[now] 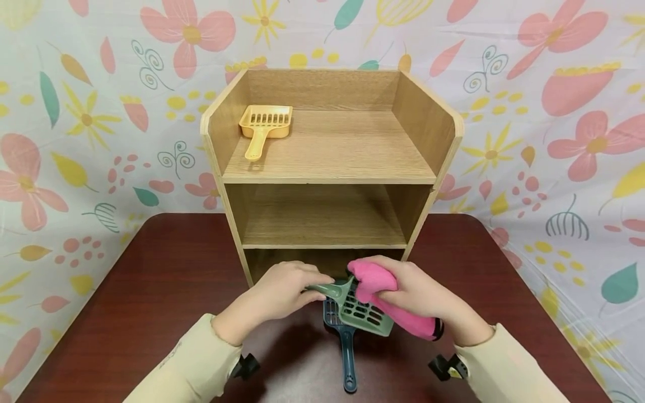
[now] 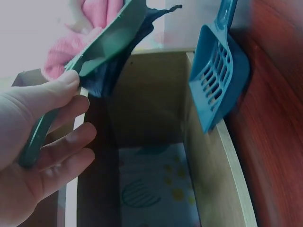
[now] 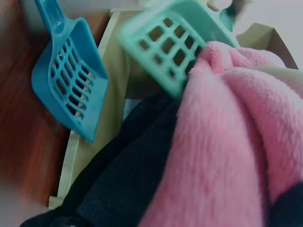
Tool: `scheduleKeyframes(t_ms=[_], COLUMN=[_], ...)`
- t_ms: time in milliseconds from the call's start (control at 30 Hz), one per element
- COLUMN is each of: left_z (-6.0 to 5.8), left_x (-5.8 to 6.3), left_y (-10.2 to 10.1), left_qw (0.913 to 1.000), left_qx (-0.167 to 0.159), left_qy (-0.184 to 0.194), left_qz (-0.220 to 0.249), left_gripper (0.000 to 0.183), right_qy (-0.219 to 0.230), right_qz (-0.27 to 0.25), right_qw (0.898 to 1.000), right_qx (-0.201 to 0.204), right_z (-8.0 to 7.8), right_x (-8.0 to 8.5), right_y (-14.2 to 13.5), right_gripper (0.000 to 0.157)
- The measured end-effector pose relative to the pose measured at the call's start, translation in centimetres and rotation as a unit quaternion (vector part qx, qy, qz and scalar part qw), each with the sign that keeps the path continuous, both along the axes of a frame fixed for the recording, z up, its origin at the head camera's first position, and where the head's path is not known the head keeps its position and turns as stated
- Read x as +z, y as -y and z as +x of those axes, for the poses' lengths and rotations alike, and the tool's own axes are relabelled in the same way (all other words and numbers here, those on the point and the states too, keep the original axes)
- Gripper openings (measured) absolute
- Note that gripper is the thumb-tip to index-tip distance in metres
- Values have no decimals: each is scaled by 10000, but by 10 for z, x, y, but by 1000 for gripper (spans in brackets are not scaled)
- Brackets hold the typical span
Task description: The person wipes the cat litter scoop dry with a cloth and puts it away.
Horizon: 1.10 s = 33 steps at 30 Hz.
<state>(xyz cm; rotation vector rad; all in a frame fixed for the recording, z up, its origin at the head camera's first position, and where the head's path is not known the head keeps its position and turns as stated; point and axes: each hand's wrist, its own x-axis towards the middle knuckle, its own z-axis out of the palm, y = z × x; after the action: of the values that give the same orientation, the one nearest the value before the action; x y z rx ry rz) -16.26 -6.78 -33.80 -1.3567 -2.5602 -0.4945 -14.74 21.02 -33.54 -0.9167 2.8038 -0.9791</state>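
A green slotted litter scoop [image 1: 372,323] is held by its handle between the thumb and fingers of my left hand [image 1: 282,288]. My right hand [image 1: 420,288] grips a pink plush cloth [image 1: 373,277] at the scoop's right side. The cloth has a dark underside, seen in the right wrist view [image 3: 132,170], and lies against the green scoop's basket. Below them a blue litter scoop [image 1: 347,352] lies on the table, basket toward the shelf and handle toward me.
A wooden shelf unit [image 1: 322,182] stands on the dark red table [image 1: 151,313]. On its top level, at the left, sits a yellow litter scoop [image 1: 264,126]. A flower-patterned curtain [image 1: 90,112] hangs behind and along the sides.
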Motion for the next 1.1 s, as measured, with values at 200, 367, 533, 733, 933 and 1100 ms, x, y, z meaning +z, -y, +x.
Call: scheduleKeyframes(t_ms=[200, 367, 533, 733, 933, 1100], left_z=[0, 0, -2, -5, -5, 0], left_x=[1, -4, -8, -17, -27, -33], left_y=[-7, -5, -1, 1, -2, -11], left_qw=[9988, 9958, 9861, 9728, 9572, 9429], left_qx=[-141, -60, -2, 50, 31, 162], left_qy=[-469, -879, -1488, -1860, -1942, -1790], left_qz=[-89, 260, 743, 1380, 2145, 2805], left_gripper=[25, 23, 25, 29, 30, 26], right_qy=[-258, -679, -803, -258, 105, -25], right_qz=[277, -48, -614, -2104, -3913, -4948], right_qw=[9993, 9961, 9877, 9562, 8727, 7958], right_qx=[48, -557, -1190, -2017, -2919, -3491], right_z=[-2, 2, 6, 9, 15, 18], right_x=[0, -6, -12, -21, -26, -28], right_y=[9, 5, 0, 1, 11, 21], right_gripper=[57, 56, 51, 45, 35, 34])
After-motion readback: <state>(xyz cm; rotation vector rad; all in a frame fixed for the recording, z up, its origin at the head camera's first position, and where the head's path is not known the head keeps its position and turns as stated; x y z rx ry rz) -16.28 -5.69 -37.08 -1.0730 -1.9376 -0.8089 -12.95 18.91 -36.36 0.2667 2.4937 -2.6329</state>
